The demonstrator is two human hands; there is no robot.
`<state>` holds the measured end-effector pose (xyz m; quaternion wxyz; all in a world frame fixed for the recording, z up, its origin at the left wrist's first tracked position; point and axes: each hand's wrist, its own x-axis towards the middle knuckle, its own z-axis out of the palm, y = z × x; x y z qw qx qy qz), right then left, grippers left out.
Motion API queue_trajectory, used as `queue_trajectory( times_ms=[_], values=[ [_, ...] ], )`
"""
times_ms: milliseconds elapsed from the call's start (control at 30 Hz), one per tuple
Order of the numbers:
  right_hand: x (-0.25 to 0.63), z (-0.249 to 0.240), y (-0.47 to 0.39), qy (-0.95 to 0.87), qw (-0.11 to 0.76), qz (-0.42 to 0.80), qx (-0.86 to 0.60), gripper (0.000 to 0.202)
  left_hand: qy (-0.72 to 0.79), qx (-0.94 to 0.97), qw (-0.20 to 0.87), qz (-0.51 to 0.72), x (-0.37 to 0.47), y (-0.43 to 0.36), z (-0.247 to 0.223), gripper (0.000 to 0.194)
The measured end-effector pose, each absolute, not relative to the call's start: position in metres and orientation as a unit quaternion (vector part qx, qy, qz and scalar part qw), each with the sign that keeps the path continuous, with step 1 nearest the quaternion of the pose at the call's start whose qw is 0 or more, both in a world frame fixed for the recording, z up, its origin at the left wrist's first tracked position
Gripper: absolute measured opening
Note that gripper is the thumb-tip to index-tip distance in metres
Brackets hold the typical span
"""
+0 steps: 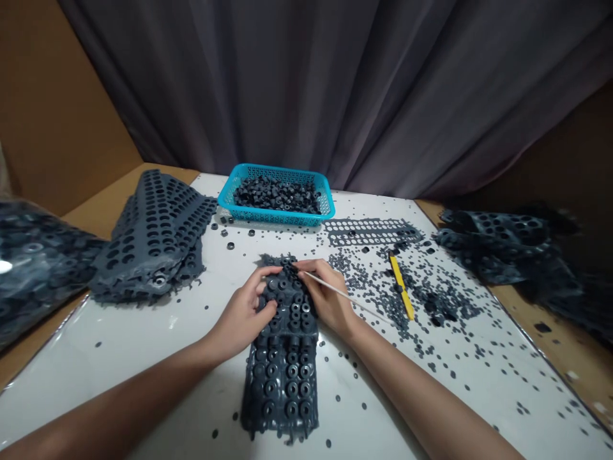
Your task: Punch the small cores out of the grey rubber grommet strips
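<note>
A dark grey molded rubber sheet (280,374) with rows of ring-shaped parts lies lengthwise before me on the white table. My left hand (246,310) grips its left side near the far end, thumb and index finger on top and spread apart; the other fingers are partly hidden. In my right hand (328,294) is a thin pale stick (352,298), pinched near one end, with its long end pointing back to the right. The pinching fingertips are at the sheet's far right part, and the stick's tip is hard to make out there.
A blue basket (275,217) of small dark parts stands at the back. Stacked perforated sheets (148,236) and a clear bag (38,268) are left. A punched-out strip (371,232), a yellow cutter (401,287) and scattered small discs (359,271) lie right, near dark scrap sheets (502,243).
</note>
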<state>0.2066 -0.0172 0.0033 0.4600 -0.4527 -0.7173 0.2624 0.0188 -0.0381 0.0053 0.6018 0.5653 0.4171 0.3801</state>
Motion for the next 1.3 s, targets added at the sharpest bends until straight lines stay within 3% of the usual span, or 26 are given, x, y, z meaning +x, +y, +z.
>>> queue_trajectory(
  times_ms=[200, 433, 833, 1300],
  values=[
    [0.206, 0.013, -0.018, -0.616, 0.503, 0.378, -0.474, 0.012, 0.401, 0.553, 0.613, 0.398, 0.021, -0.038, 0.006, 0.047],
    [0.201, 0.017, -0.02, -0.61, 0.487, 0.471, -0.41, 0.01, 0.409, 0.579, 0.574, 0.409, 0.022, -0.04, 0.004, 0.05],
    [0.205, 0.019, -0.019, -0.736, 0.445, 0.318, -0.398, 0.007, 0.402, 0.581, 0.582, 0.404, 0.021, -0.04, 0.004, 0.052],
    [0.207, 0.015, -0.017, -0.79, 0.43, 0.221, -0.378, 0.01, 0.419, 0.592, 0.569, 0.388, 0.02, -0.04, 0.005, 0.049]
  ],
)
